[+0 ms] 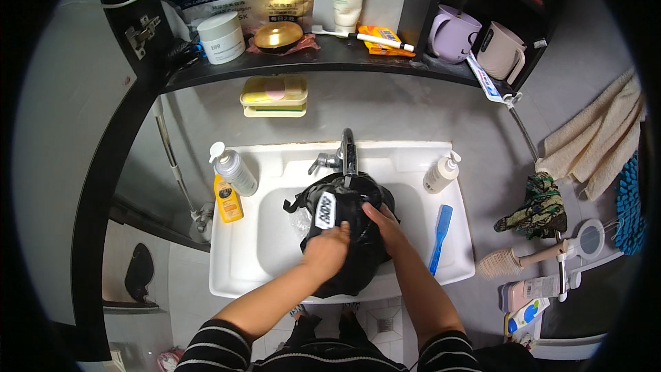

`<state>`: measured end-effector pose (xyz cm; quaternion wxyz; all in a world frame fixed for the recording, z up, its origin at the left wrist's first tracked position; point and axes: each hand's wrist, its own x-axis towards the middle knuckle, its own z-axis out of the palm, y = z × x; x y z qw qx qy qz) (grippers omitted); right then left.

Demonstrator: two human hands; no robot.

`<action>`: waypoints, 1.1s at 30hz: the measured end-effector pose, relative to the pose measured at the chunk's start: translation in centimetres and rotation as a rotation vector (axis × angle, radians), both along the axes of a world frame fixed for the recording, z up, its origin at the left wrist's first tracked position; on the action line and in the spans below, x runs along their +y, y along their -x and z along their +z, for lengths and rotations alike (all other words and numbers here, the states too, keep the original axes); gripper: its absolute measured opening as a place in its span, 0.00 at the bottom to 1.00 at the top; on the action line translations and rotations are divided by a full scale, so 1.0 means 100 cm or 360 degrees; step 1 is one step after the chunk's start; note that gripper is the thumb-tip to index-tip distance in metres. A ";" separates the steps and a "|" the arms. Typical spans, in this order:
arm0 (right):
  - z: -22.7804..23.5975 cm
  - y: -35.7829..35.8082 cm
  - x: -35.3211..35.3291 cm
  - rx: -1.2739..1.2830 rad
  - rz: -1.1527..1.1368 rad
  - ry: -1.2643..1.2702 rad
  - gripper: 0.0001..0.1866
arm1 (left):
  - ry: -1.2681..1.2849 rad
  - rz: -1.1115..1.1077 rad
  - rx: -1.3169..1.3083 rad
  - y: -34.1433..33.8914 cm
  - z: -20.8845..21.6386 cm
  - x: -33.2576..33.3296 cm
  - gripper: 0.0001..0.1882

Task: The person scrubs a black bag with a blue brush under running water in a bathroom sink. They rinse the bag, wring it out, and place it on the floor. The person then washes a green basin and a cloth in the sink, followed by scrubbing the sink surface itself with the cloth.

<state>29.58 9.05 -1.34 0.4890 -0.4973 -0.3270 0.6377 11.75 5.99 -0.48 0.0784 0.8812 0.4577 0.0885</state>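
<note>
Hands (354,234) clutching black garment (344,200)

Black garment (348,234) with a white label – bunched and crumpled in the sink (275,255), under the tap (348,151)

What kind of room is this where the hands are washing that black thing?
Most likely a bathroom. There is a white sink with a tap, a soap dish on the wall, and towels hanging at the right.
</note>
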 end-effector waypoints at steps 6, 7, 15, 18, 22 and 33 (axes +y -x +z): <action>-0.051 -0.006 0.014 -0.0893 -0.0375 -0.0045 0.25 | 0.0795 -0.0472 -0.0788 -0.004 -0.014 0.032 0.41; -0.046 -0.005 0.011 -0.0663 -0.0432 0.0011 0.22 | 0.1342 -0.0324 -0.1450 0.005 -0.011 0.031 0.39; 0.009 0.021 -0.019 0.0684 -0.0363 0.0345 0.19 | 0.3038 0.1659 -0.2303 0.066 -0.100 -0.019 0.50; 0.016 0.031 -0.019 0.0927 -0.0140 0.0466 0.24 | 0.2999 0.1557 -0.2262 0.053 -0.131 -0.011 0.16; 0.029 0.033 -0.021 0.1163 -0.0171 0.0449 0.26 | 0.2174 0.1908 -0.2350 0.062 -0.106 -0.008 0.13; -0.018 -0.062 -0.034 0.0834 -0.0297 0.0546 0.32 | 0.0706 0.0973 -0.2373 0.133 0.060 0.032 0.25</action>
